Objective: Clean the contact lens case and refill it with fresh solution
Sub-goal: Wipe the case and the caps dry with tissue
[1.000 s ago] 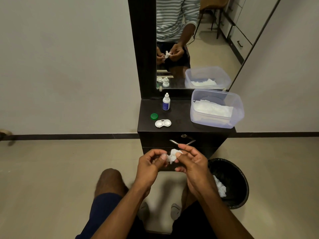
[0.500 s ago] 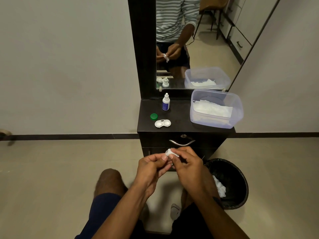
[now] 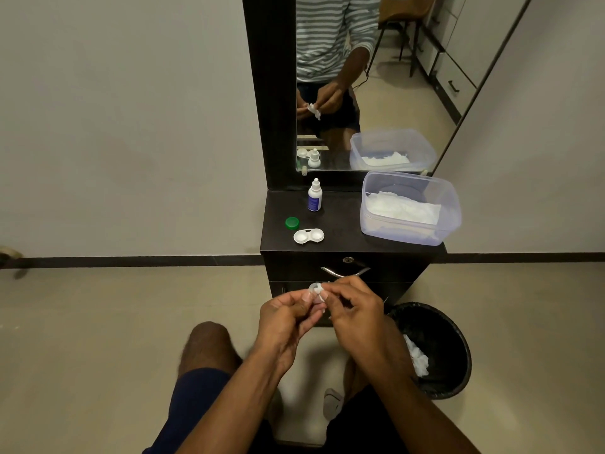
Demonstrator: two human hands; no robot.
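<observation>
White cap pinched in left hand fingertips; right hand presses tissue against it.

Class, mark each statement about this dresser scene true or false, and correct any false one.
1. The lens case lies on the dresser top with both wells uncovered. True.
2. The green cap is screwed onto the case. False: it lies loose beside the case.
3. The solution bottle stands upright near the mirror. True.
4. The plastic tub is empty. False: white tissues lie in it.
5. The left hand and right hand together hold a small white cap. True.
6. The bin stands on the dresser. False: it stands on the floor.
</observation>
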